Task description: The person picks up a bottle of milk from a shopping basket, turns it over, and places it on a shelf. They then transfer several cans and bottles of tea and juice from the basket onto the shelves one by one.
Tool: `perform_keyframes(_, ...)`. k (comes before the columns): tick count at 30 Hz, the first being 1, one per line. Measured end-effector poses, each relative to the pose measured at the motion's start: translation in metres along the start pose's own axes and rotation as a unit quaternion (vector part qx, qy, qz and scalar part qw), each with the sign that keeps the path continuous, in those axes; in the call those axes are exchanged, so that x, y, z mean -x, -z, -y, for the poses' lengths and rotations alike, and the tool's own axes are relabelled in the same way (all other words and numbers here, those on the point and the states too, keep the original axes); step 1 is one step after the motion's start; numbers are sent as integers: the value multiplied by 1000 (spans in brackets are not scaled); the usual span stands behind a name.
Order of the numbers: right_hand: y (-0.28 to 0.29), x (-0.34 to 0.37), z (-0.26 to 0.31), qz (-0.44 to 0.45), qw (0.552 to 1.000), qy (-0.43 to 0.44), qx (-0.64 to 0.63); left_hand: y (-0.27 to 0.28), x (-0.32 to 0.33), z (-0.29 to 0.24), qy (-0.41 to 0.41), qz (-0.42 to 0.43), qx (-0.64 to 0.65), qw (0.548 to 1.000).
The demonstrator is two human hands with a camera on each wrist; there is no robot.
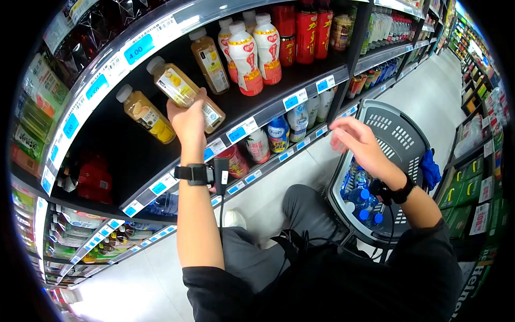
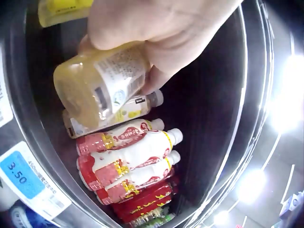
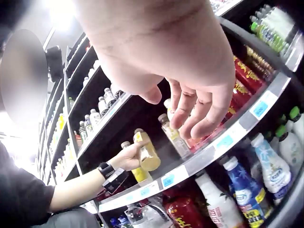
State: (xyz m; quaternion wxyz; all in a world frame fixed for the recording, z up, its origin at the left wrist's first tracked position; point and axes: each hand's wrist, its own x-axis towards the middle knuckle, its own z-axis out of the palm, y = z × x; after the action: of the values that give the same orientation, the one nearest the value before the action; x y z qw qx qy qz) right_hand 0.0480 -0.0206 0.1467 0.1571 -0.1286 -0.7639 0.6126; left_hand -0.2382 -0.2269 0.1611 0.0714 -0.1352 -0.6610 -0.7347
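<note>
My left hand (image 1: 189, 119) grips a juice bottle (image 1: 177, 85) with a white cap and yellow fruit on its label. It is tilted over the shelf, and its base faces the left wrist view. A similar juice bottle (image 1: 145, 115) leans to its left, and another (image 1: 210, 61) stands to its right. White-and-pink drink bottles (image 1: 247, 63) stand farther right. My right hand (image 1: 358, 140) hangs in the air over the basket's near side with loosely bent fingers and nothing in them. In the right wrist view, the right hand (image 3: 185, 71) overlaps the shelf.
A grey shopping basket (image 1: 394, 121) holding several blue-capped water bottles (image 1: 362, 199) stands at my right. The shelf edge (image 1: 257, 124) carries blue price tags. Red cans (image 1: 306, 35) stand farther along the shelf. More bottles (image 1: 279, 133) fill the shelf below.
</note>
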Motion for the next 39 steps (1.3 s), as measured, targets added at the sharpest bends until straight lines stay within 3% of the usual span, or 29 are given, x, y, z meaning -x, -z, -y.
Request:
perform_keyframes(3, 16, 18, -17, -29, 999, -18, 28, 2, -31, 25, -45, 6, -9, 999)
perform_keyframes(8, 42, 47, -36, -79, 992, -69, 72, -1, -56, 48, -119, -31, -149, 981)
perform_keyframes(14, 66, 67, -56, -138, 982, -84, 95, -8, -69, 58, -190, -30, -147, 970)
perform_keyframes(20, 50, 77, -36, -115, 984, -81, 106, -14, -79, 68, -200, 2, -118, 973)
perform_keyframes(22, 29, 74, -6, -71, 991, -53, 101, -13, -87, 79, -209, 12, -105, 972)
perform_keyframes(24, 7, 68, 30, -13, 976, 67, 205, -12, -89, 81, -234, 19, -118, 965)
perform_keyframes(28, -33, 49, 83, 83, 920, 301, 236, -7, -97, 87, -136, 78, -101, 982)
perform_keyframes(30, -55, 42, 99, 62, 878, 413, 234, -8, -92, 84, -219, 76, -111, 966)
perform_keyframes(32, -73, 40, 114, 26, 855, 478, 198, -7, -96, 86, -186, 94, -110, 972)
perform_keyframes(34, -87, 39, 117, -25, 851, 499, 163, -10, -93, 84, -141, 109, -72, 981)
perform_keyframes(35, -93, 39, 118, -69, 839, 526, 122, -11, -93, 84, -136, 90, -124, 979)
perform_keyframes(39, -112, 40, 120, -146, 842, 514, 80, -13, -94, 86, -168, 119, -102, 973)
